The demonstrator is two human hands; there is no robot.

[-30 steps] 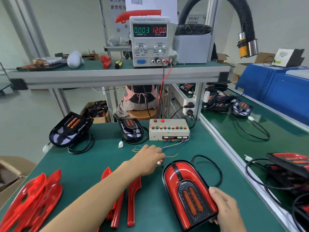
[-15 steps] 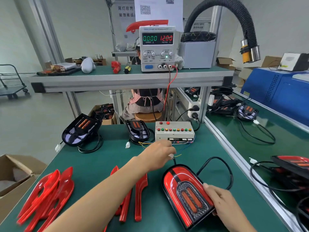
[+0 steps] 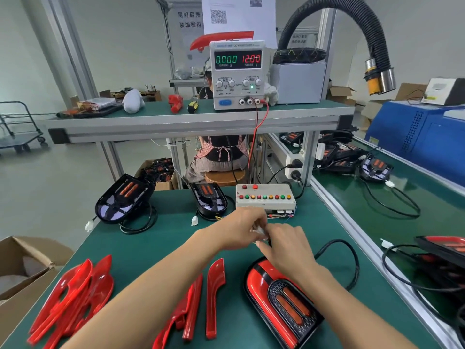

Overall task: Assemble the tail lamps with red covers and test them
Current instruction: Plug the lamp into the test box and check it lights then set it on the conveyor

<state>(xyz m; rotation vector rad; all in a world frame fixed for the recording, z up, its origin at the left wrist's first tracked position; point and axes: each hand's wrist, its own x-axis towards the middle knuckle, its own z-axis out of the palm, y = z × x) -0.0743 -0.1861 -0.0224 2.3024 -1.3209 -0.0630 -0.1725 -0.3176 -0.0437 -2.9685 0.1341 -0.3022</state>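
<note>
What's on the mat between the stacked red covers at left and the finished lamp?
Head view: loose red trim strips lie between the red covers and lamp; the left forearm crosses there.

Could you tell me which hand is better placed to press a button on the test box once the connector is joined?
Left, probably. The left hand sits just in front of the test box; the right hand is nearer the person, above the red-covered lamp.

The power supply (image 3: 237, 75) on the upper shelf shows "0.000" in green digits over the label "CURRENT A", and "12.00" in red digits over "VOLTAGE V". A paper sheet (image 3: 239, 18) hanging above it carries a QR code; its other print is too small to read. A wall sign (image 3: 190, 20) behind bears Chinese characters, partly cut off, reading "尾灯后壳" and "装饰框组".
</note>
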